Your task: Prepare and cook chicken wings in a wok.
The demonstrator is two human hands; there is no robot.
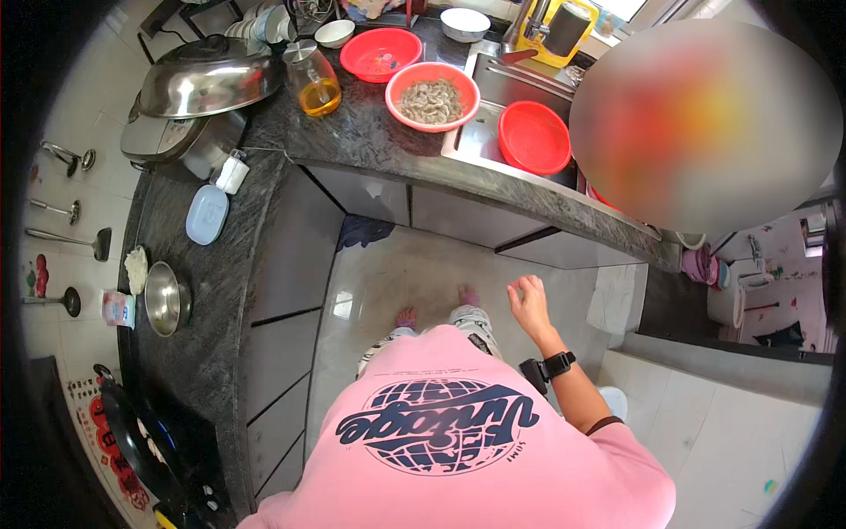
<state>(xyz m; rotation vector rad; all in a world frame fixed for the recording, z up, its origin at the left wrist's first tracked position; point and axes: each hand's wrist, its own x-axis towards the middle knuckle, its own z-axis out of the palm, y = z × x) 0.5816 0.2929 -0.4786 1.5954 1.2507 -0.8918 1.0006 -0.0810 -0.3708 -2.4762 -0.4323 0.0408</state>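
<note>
My right hand [529,305] hangs in the air over the floor to the right of my body. Its fingers are loosely curled with nothing seen in them, and a black device is strapped to the wrist. My left hand is out of view. Before me on the dark stone counter, a pinkish-red basin [433,99] of raw shrimp stands at the left rim of a steel sink [482,132]. A red plastic basin [534,139] rests tilted in the sink. Behind the shrimp, another red basin [381,55] holds a little clear liquid.
A glass jug [320,92] with amber liquid stands beside a rice cooker [178,142] and a large lidded steel pan [208,79]. On the left counter are a light-blue lidded box [207,215], a steel bowl [165,299] and a black wok [135,436]. Cabinets [281,264] border the floor.
</note>
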